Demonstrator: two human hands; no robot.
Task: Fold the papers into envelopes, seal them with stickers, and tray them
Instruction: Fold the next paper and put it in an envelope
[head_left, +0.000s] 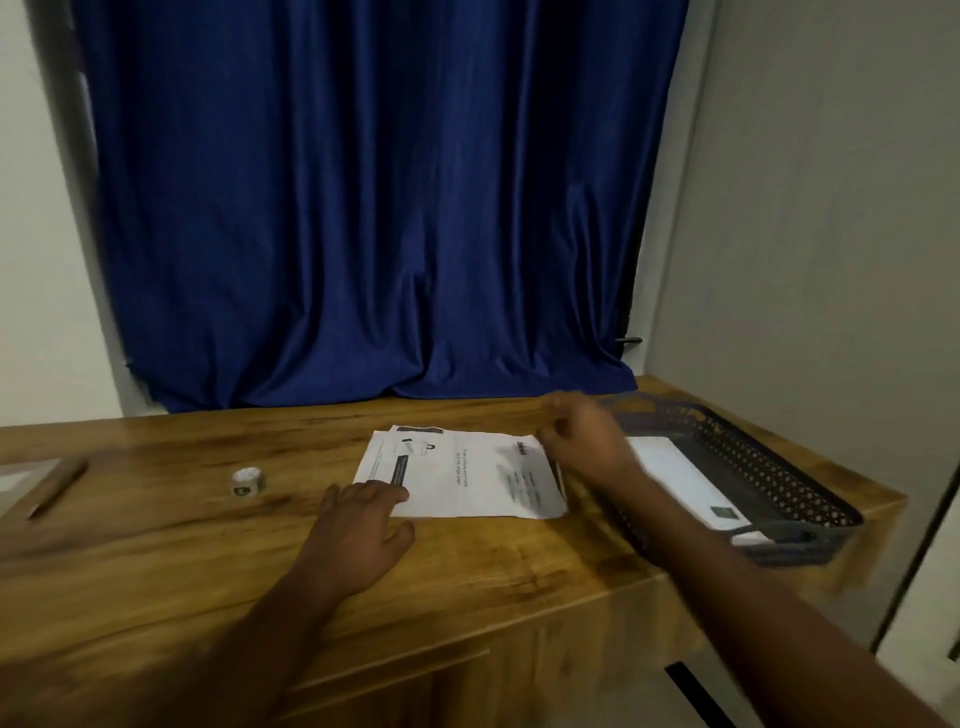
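A dark blue curtain (363, 208) hangs behind and fills most of the view, and its lower edge lies on the back of the wooden surface (467, 561). At the right end of this surface stands a dark perforated tray (753, 467), and a white folded envelope (680, 480) lies inside it.

In the middle of the surface is a small stack of printed papers (467, 473), lying flat, just beside the left side of the tray. The left hand (358, 535) rests on the surface with its fingers spread and nearly straight, and the fingertips press on the near left corner of the papers. The right hand (582, 441) is over the far right corner of the papers. It is blurred; the fingers look curled, but I cannot tell if they pinch the paper.

Well apart to the left stands a small roll of stickers (245, 480). Near the left edge lies something flat and brownish (36, 488), too blurred to name.
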